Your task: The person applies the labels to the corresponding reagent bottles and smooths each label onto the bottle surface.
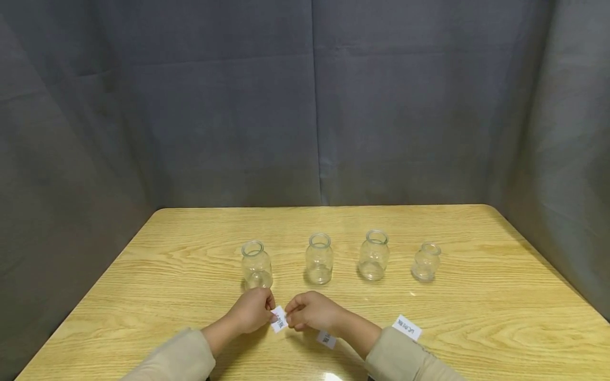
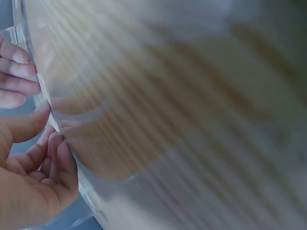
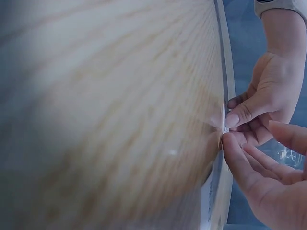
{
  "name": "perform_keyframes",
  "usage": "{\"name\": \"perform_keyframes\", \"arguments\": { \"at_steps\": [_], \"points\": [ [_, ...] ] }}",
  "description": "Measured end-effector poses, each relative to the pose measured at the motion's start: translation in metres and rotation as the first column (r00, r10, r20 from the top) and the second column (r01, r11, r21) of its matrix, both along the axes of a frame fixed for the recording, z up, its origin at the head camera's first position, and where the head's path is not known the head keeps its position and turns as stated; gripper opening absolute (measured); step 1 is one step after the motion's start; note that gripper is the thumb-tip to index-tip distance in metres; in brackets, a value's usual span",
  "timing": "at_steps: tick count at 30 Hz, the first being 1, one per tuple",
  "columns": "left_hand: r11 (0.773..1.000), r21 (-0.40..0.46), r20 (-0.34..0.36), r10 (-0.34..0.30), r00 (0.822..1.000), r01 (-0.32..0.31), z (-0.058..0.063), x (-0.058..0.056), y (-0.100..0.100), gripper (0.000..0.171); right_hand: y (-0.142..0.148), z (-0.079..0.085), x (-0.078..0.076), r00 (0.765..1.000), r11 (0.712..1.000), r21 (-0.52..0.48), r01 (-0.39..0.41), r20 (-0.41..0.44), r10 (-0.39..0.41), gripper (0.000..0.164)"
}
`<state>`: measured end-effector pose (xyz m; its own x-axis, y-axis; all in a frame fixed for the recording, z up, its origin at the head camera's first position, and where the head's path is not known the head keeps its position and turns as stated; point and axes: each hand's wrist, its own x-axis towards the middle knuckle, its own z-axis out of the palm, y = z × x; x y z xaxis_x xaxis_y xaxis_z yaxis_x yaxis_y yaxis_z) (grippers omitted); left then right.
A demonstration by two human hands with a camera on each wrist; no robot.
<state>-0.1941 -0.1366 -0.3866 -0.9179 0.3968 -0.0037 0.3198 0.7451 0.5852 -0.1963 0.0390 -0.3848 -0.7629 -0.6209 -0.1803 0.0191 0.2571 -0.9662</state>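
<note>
My left hand pinches a small white paper label with dark print, thumb over it and fingers behind. From the other side my right hand reaches its edge. In the right wrist view the right index finger touches the label near its edge, while the right thumb stands apart from it. A second label lies partly hidden under the right forearm, and a third label lies beside the right sleeve. Just beyond the left hand stands a clear glass jar.
Farther right along the wooden table stand a second glass jar, a third jar and a smaller jar, all upright and uncovered. Grey cloth hangs behind the table and at both sides.
</note>
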Motion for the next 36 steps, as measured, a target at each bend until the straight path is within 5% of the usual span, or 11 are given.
{"name": "perform_keyframes", "arguments": {
  "at_steps": [13, 20, 36],
  "points": [
    [0.982, 0.188, 0.167, -0.021, 0.986, -0.011, -0.003, -0.001, -0.007, 0.014, -0.001, -0.002, 0.000, 1.000, 1.000, 0.023, -0.007, 0.005, 0.007, 0.027],
    [0.942, 0.329, 0.212, -0.005, 0.977, -0.066, 0.005, -0.005, -0.006, 0.007, 0.006, 0.003, -0.004, 0.999, 1.000, 0.025, -0.004, -0.039, 0.005, 0.025],
    [0.872, 0.466, 0.248, 0.034, 0.968, -0.150, 0.022, -0.005, 0.005, 0.005, 0.014, 0.006, -0.008, 0.991, 0.996, -0.018, 0.092, -0.093, -0.093, 0.012]
  ]
}}
